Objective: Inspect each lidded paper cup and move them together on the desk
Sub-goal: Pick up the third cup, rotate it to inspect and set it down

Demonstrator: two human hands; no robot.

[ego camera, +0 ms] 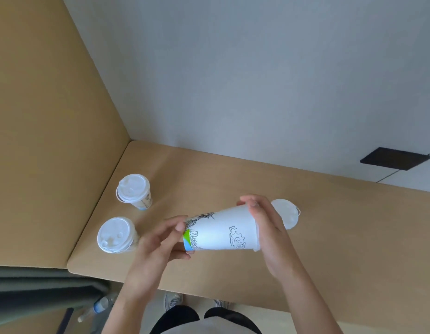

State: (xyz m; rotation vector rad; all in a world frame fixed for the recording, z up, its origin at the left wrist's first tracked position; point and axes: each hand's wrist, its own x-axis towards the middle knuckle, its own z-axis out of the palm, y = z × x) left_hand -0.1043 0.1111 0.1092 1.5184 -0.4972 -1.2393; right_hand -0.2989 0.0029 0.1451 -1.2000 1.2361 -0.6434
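I hold a white paper cup (221, 229) with black line drawings and a green-blue band at its base, lying sideways above the desk (329, 237). My left hand (161, 242) grips its base end. My right hand (264, 225) grips its lidded rim end. Two other lidded cups stand upright at the desk's left: one (133, 190) near the back corner, one (116, 235) nearer the front edge. A fourth white lid (287, 213) shows just behind my right hand; the cup under it is hidden.
A tan partition (52, 116) bounds the desk on the left and a grey wall (257, 80) stands behind it. A black cutout (394, 158) sits at the far right. Below the front edge are a plastic bottle (98, 307) and my shoes.
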